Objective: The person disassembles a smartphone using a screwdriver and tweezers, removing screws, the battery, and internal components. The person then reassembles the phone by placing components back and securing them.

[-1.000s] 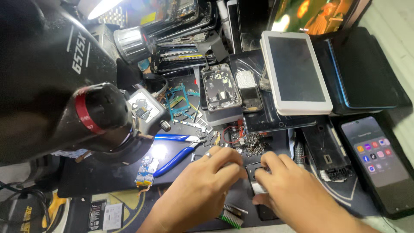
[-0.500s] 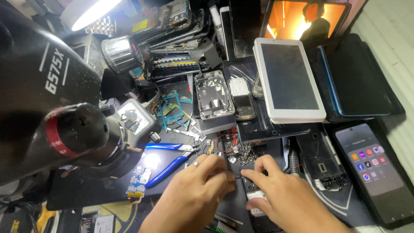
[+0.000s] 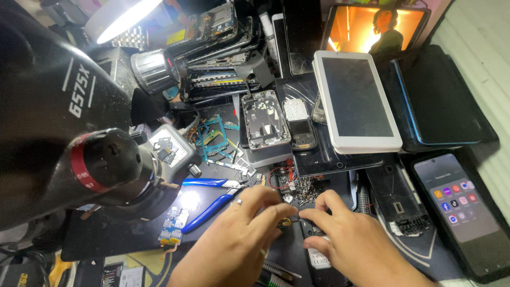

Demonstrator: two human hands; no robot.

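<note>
My left hand point(image 3: 241, 234) and my right hand point(image 3: 345, 239) meet low in the middle of the head view, over a small dark phone part point(image 3: 311, 228) lying on the black work mat point(image 3: 106, 234). Fingertips of both hands pinch at it; a tiny brass-coloured piece point(image 3: 286, 222) shows between them. My left hand wears a ring. How much of the part either hand grips is hidden by the fingers. A pile of small screws and red wires point(image 3: 297, 186) lies just beyond my fingertips.
A large black microscope point(image 3: 69, 133) fills the left. Blue-handled pliers point(image 3: 210, 204) and a small blue circuit board point(image 3: 172, 231) lie left of my hands. An opened phone point(image 3: 264, 119), a white tablet point(image 3: 358, 101), a dark tablet point(image 3: 441, 101) and a lit phone point(image 3: 459, 207) lie behind and right.
The view has tilted up and shifted, so the tablets and microscope sit lower in frame. Both hands stay together on the small part, fingertips working slightly closer.
</note>
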